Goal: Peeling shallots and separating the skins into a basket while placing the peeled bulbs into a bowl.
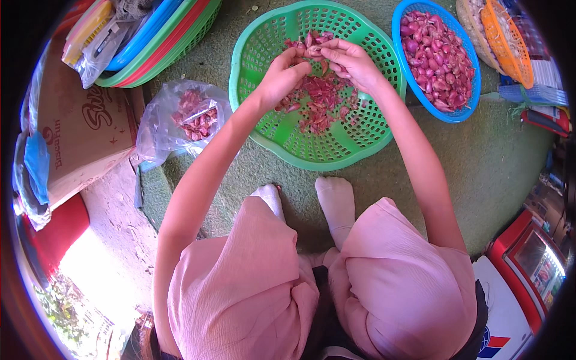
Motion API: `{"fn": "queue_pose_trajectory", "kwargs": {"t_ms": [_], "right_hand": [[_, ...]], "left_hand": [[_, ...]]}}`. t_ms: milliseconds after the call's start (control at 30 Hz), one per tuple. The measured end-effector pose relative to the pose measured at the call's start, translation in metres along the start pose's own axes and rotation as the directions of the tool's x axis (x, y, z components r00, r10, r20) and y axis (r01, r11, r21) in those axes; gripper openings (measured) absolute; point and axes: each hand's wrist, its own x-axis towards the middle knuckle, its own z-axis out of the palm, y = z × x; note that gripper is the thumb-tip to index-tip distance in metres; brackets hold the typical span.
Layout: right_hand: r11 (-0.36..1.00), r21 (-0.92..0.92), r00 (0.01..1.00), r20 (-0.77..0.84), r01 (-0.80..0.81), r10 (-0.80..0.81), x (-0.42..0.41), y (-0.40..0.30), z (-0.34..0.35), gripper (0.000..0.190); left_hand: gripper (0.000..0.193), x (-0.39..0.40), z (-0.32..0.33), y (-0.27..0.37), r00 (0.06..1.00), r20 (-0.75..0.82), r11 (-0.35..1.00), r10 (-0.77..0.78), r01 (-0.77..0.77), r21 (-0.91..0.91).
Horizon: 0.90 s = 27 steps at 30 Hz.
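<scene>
My left hand [288, 74] and my right hand [353, 63] meet above the far half of a green plastic colander basket [270, 130]. Between their fingertips is a small shallot [315, 51], gripped from both sides. Dry reddish shallot skins [321, 96] lie heaped on the colander's bottom, with a few shallots among them. Some more shallots [294, 43] sit just beyond my fingers, partly covered by them. To the right, a blue plastic basket [396, 49] is full of purple-red shallots [436, 63].
Left of the colander lies a clear plastic bag [155, 117] holding shallots. Stacked plastic baskets [180, 54] lean at the upper left beside a cardboard box [85, 139]. An orange basket [508, 45] stands at the upper right. My socked feet [335, 198] rest on a green mat [486, 166].
</scene>
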Motion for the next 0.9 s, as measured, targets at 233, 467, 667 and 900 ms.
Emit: {"fn": "queue_pose_trajectory", "kwargs": {"t_ms": [233, 467, 667, 900], "right_hand": [[0.999, -0.051, 0.998, 0.066, -0.013, 0.016, -0.002, -0.002, 0.005, 0.014], [0.986, -0.159, 0.998, 0.054, 0.046, -0.038, 0.003, 0.005, -0.005, 0.014], [0.997, -0.058, 0.994, 0.094, -0.044, 0.049, 0.001, 0.003, 0.000, 0.016], [0.997, -0.060, 0.986, 0.153, -0.054, 0.063, 0.003, 0.004, -0.006, 0.015]], "left_hand": [[0.017, 0.002, -0.008, -0.002, 1.000, -0.002, 0.998, -0.003, 0.003, -0.055], [0.019, 0.003, -0.006, -0.005, 1.000, -0.011, 1.000, -0.007, 0.007, -0.009], [0.019, 0.003, -0.007, -0.007, 0.999, -0.020, 0.999, 0.028, -0.029, -0.037], [0.017, 0.000, -0.007, -0.005, 0.999, 0.039, 1.000, 0.018, -0.018, 0.021]]}}
